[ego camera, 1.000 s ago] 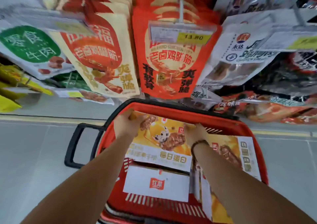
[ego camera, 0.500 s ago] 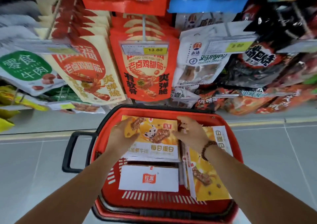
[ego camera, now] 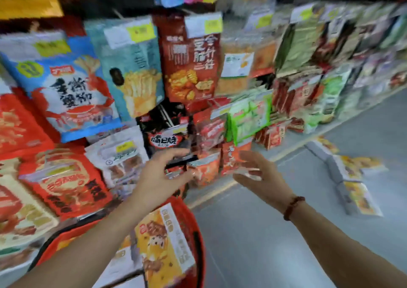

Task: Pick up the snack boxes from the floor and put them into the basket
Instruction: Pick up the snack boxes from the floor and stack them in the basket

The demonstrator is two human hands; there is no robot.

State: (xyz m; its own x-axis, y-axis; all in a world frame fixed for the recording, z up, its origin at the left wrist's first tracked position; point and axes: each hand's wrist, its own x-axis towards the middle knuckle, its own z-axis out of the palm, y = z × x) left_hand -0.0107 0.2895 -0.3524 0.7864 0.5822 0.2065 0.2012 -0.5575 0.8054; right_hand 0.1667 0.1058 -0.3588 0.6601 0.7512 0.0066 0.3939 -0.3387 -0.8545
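Observation:
The red basket (ego camera: 198,239) sits low in the view, partly under my left forearm, with yellow snack boxes (ego camera: 163,243) standing in it. Both hands hover in the air above and beyond it, holding nothing. My left hand (ego camera: 163,177) has its fingers spread and loosely bent. My right hand (ego camera: 262,179), with a bead bracelet at the wrist, is open with fingers spread. Several yellow and white snack boxes (ego camera: 350,171) lie in a row on the grey floor at the right, well beyond my right hand. The frame is blurred by motion.
Shelves hung with snack bags (ego camera: 189,63) fill the left and back and run off to the far right. Grey tiled floor (ego camera: 253,232) lies between the basket and the boxes on the floor.
Both hands have let go of the box in the basket and lifted out. The view has swung to the right, bringing the boxes on the floor into sight.

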